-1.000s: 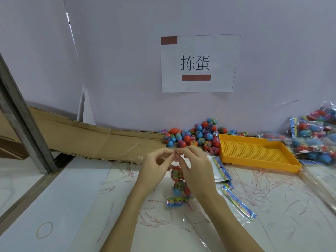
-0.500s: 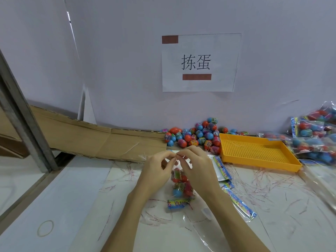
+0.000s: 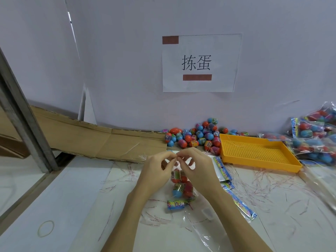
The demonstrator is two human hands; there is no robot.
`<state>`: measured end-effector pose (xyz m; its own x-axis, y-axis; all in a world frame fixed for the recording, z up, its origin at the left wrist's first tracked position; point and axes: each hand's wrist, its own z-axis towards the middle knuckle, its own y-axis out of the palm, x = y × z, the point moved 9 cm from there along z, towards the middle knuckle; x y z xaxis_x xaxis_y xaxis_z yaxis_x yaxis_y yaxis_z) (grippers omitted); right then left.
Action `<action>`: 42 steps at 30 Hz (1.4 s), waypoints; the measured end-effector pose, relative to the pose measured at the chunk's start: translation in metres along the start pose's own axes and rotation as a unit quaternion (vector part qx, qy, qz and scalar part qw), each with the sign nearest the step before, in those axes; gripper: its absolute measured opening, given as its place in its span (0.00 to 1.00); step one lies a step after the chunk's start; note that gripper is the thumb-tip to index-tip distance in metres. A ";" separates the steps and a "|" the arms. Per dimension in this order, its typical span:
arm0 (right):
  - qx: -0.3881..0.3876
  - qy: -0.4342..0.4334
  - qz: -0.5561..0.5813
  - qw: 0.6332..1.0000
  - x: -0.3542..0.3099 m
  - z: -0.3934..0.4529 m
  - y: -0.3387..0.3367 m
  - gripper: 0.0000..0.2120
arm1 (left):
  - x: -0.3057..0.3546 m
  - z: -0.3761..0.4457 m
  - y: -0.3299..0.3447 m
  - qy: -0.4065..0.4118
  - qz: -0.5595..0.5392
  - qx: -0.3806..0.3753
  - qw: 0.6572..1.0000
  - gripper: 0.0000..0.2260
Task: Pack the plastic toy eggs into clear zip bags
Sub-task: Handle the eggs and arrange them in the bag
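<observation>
A clear zip bag (image 3: 181, 188) with several red and blue toy eggs inside hangs over the table, its colourful header strip at the bottom. My left hand (image 3: 157, 170) and my right hand (image 3: 197, 166) pinch the bag's top edge together, fingertips touching. A heap of loose toy eggs (image 3: 195, 136) lies against the wall behind my hands. Empty bags (image 3: 222, 169) with printed strips lie just right of my right hand.
An empty orange perforated tray (image 3: 258, 151) sits to the right. Filled bags (image 3: 316, 139) pile up at the far right. Flat cardboard (image 3: 91, 139) lies at the left, beside a metal post (image 3: 21, 115). Thin plastic strips litter the table. A rubber band (image 3: 45, 228) lies near left.
The bag of eggs has sunk slightly lower under my hands. Both hands stay pinched at its top edge, almost in the same place.
</observation>
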<state>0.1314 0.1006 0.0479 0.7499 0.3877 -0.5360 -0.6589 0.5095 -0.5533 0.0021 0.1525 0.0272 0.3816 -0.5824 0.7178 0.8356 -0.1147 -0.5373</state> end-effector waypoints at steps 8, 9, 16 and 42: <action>0.026 0.003 -0.014 1.000 0.001 -0.001 -0.004 0.05 | 0.000 0.000 0.002 0.011 0.011 -0.006 1.000 0.07; 0.031 0.008 -0.006 0.999 0.002 -0.001 -0.005 0.05 | 0.001 0.000 0.002 0.010 0.010 -0.004 1.000 0.07; 0.033 0.007 0.002 0.999 -0.001 0.000 -0.005 0.03 | -0.011 0.002 -0.003 -0.051 -0.042 0.011 0.998 0.05; -0.003 -0.007 -0.011 1.000 0.000 -0.001 0.003 0.03 | -0.013 0.001 -0.007 -0.060 -0.042 0.020 0.997 0.06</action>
<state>0.1293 0.1013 0.0463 0.7648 0.3868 -0.5152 -0.6428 0.5133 -0.5687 -0.0082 0.1612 0.0220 0.3517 -0.4714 0.8088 0.8811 -0.1251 -0.4561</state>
